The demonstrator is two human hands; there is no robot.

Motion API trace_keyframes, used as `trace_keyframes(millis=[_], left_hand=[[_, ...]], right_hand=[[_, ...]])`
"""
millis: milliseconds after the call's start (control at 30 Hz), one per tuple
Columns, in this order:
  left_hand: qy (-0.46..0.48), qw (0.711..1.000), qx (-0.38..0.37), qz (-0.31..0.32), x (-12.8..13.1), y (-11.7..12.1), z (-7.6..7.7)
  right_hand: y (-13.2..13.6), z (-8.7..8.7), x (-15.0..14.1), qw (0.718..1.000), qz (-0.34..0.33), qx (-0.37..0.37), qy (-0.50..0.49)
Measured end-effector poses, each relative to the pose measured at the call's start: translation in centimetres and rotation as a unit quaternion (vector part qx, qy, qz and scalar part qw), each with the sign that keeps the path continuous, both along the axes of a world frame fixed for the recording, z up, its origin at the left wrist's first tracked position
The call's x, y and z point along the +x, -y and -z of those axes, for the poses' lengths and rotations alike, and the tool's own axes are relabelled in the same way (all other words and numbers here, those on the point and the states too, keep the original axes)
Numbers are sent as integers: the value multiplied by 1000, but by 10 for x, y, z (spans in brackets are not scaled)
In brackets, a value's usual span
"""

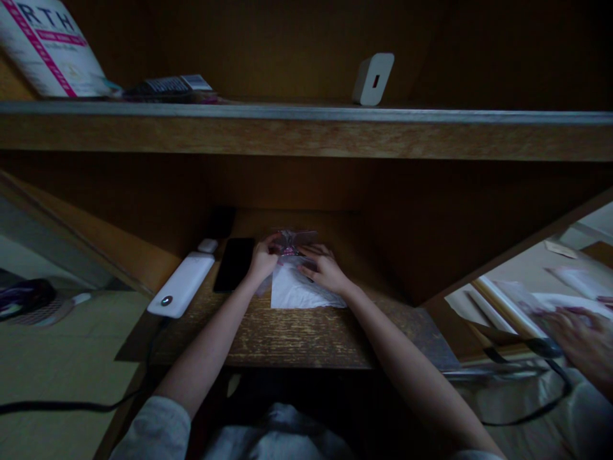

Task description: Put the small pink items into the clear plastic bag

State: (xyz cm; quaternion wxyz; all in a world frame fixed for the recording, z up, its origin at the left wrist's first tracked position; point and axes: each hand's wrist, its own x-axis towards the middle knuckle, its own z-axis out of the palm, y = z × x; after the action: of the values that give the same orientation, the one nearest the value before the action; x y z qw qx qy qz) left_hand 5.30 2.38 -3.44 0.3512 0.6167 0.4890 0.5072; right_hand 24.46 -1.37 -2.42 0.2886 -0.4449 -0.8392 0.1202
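A small clear plastic bag (290, 237) with pinkish bits in it lies on the worn wooden desk. At its left edge, my left hand (264, 259) is closed, pinching the plastic between thumb and forefinger. My right hand (326, 268) rests on the right side, palm down with fingers spread, touching the bag and a wrinkled white sheet (304, 287). Whether that sheet is paper or thin cloth, I cannot tell. Just left of my left hand lies a black phone (234, 264), screen dark.
A white power bank (182, 284) with a black cable lies on the desk's left. Above, a shelf (287, 135) carries a white charger (373, 80), a dark packet (170, 87) and a white-pink pack (55, 51). At right, beyond a partition, another person's hand (582, 332) shows.
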Motion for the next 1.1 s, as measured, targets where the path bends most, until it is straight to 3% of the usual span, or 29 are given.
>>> trace_keyframes(millis=[267,500,667,800,1000,1100], left_hand=[[-105,993,42,-33,-2,3,-6],[-240,953,141,-116,-9,8,-18],[-267,958,103,-9,-20,7,-26],[-343,930,95,89,-33,8,-30],[-451,886,98,50,-35,17,-35],[-519,848,103,37,-28,24,-37]], right_hand=[[2,-2,-1,1000,0,4,1],[4,-11,5,999,23,15,-45],[-2,-9,13,987,74,16,-142],[-8,-6,18,966,88,-38,-240],[-7,-14,20,939,96,-58,-325],[-5,-17,18,936,97,-62,-331]])
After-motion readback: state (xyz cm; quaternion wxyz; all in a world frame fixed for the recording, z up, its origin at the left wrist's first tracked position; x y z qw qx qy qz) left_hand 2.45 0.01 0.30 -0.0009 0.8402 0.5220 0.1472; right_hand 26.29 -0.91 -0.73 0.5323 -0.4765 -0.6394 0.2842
